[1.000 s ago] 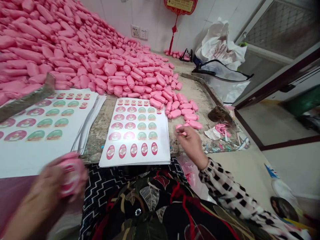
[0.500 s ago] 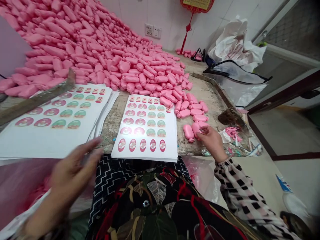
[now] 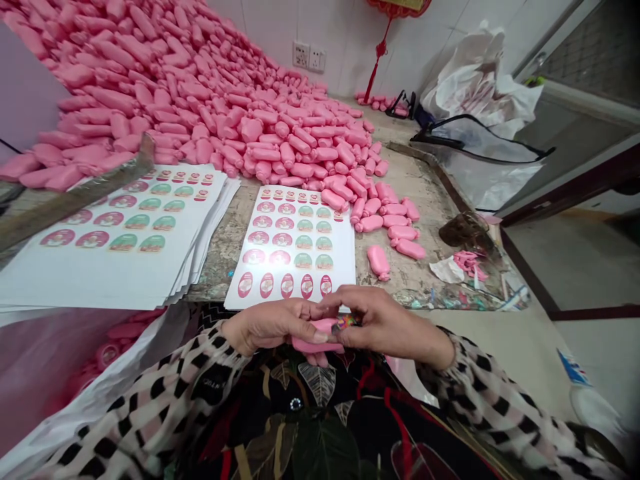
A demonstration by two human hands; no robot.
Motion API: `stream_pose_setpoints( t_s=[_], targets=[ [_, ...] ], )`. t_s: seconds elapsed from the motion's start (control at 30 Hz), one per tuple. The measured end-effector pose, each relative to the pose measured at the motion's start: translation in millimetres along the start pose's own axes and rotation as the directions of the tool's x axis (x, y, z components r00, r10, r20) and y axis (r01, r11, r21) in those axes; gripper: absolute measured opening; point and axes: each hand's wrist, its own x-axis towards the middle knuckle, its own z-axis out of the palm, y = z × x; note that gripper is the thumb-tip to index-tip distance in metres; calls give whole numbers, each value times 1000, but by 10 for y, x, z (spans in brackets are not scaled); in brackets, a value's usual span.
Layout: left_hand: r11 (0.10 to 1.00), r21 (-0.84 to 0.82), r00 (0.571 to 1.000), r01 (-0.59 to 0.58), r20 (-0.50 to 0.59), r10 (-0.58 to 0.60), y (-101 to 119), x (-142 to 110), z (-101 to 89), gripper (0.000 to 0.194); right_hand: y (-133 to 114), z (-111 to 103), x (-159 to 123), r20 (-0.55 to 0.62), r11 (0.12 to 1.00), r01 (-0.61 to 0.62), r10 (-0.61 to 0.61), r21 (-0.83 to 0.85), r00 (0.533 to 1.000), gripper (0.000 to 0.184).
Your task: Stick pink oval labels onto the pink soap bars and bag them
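Note:
In front of my body, my left hand point(image 3: 273, 325) is closed around a plump pink pouch point(image 3: 315, 343) with a gathered, knotted end. My right hand point(image 3: 387, 323) meets it from the other side, fingers bent over the pouch's right end. Between the right thumb and fingers shows a small multicoloured item point(image 3: 345, 323); its kind is unclear. Just beyond both hands lies a white sticker sheet point(image 3: 300, 270) with pink, green and red labels. A single pink pouch point(image 3: 379, 261) rests to the right of that sheet.
A large heap of pink pouches point(image 3: 200, 100) covers the back left of the worn table point(image 3: 220, 260). At left, a stack of sticker sheets point(image 3: 115, 267) lies under a wrapped bar point(image 3: 80, 193). Scraps point(image 3: 467, 265) and a clear plastic bag point(image 3: 485, 160) are on the right.
My right hand has come from the table's right side to my lap area with a pink pouch. My left hand has swung in from the left and now grips the pouch.

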Motion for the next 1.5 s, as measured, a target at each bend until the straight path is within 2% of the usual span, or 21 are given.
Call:
stream_pose_setpoints(
  t_s=[0.1,0.13,0.2,0.23,0.27,0.3,0.33,0.37,0.4,0.43,0.47,0.53,0.6,0.7,0.93,1.07,1.2,1.27,1.37,1.5],
  targets=[
    [992,-118,999,-50,-18,48,-92,-54,-27,38,314,123,59,-207,993,-101,110,56,972,30],
    [987,-136,996,-82,-57,75,-114,-77,-25,40,437,164,68,-285,988,-155,153,16,946,30],
    [983,-101,968,-154,-214,130,-139,-111,-7,41,642,243,75,-423,955,-264,187,-132,887,31],
    [985,-32,935,-171,-319,152,-141,-117,7,40,710,279,77,-469,929,-305,178,-211,865,29],
    [983,84,883,-163,-432,184,-137,-115,23,39,752,310,81,-499,902,-331,158,-279,852,27],
    [962,243,811,-124,-534,239,-132,-104,36,36,771,335,89,-512,878,-344,138,-333,848,25],
    [905,423,735,-54,-596,323,-129,-88,47,32,773,355,100,-516,858,-351,122,-375,848,23],
    [801,597,676,34,-604,422,-129,-66,54,28,763,368,116,-514,839,-357,110,-410,851,21],
    [663,739,649,119,-563,512,-135,-43,56,24,747,376,133,-510,820,-364,105,-441,854,20],
    [514,836,651,190,-499,572,-147,-19,54,22,731,381,151,-505,800,-372,102,-470,857,19],
    [381,891,675,246,-439,592,-163,3,49,22,717,382,167,-499,780,-380,101,-497,861,18],
    [202,920,732,336,-390,558,-198,39,40,28,701,381,188,-489,743,-389,97,-544,867,18],
    [103,906,754,411,-402,519,-222,60,36,36,699,376,194,-476,714,-387,86,-583,875,18],
    [20,897,776,441,-392,494,-226,66,46,48,701,359,186,-461,701,-377,76,-605,884,19],
    [-2,918,806,397,-348,479,-196,58,35,44,706,284,175,-387,767,-304,78,-565,919,18],
    [14,920,817,392,-355,454,-175,65,2,45,732,304,156,-395,811,-280,66,-513,916,17],
    [46,929,830,368,-350,435,-148,58,-26,49,746,376,147,-464,885,-302,114,-355,878,15],
    [57,933,838,354,-344,424,-129,53,-43,50,731,399,163,-488,891,-340,163,-300,857,15],
    [57,943,856,326,-321,406,-97,55,-72,50,686,401,216,-496,861,-420,242,-286,834,17],
    [60,951,866,303,-301,400,-73,75,-98,52,616,390,292,-542,786,-550,343,-282,767,22]
  ],
)
